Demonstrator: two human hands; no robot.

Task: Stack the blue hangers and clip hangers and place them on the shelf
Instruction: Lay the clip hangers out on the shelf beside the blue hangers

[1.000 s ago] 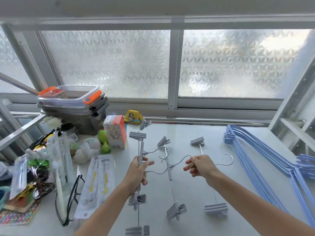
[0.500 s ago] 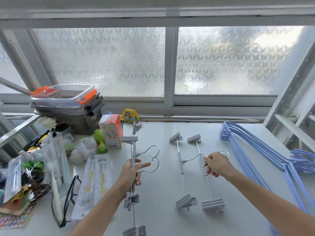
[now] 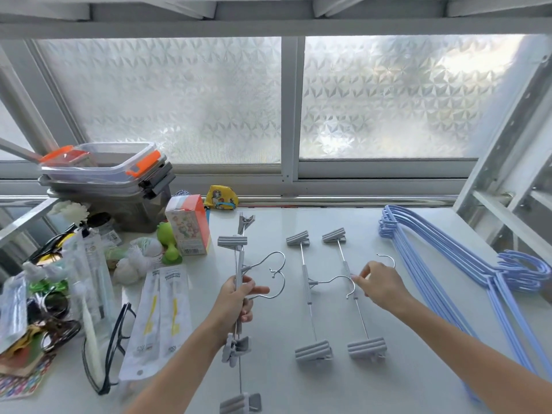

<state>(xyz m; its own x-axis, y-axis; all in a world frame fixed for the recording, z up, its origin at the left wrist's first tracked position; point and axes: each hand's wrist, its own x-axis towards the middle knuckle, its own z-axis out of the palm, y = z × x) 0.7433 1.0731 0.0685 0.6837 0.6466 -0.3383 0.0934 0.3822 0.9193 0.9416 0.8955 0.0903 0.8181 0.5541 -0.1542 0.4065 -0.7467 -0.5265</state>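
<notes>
My left hand [image 3: 239, 297] is closed around the bars of two grey clip hangers [image 3: 240, 264] held together upright over the white table [image 3: 403, 377], their metal hooks pointing right. Two more grey clip hangers lie flat and parallel in the middle. One clip hanger [image 3: 306, 282] lies free. My right hand [image 3: 380, 286] rests on the right-hand clip hanger [image 3: 360, 318], thumb and fingers pinched at its hook wire; the hook tip shows behind the hand. A stack of blue hangers [image 3: 442, 264] lies along the right side.
Clutter fills the left: stacked plastic boxes with orange latches [image 3: 104, 174], a small carton [image 3: 188, 228], toothbrush packs [image 3: 158, 318], black glasses [image 3: 116, 339]. A metal rack frame [image 3: 507, 180] stands at the right. The window frame runs along the back edge.
My right hand has carried one clip hanger to the right and set it flat beside the other. My left hand still holds its two hangers, shifted slightly left.
</notes>
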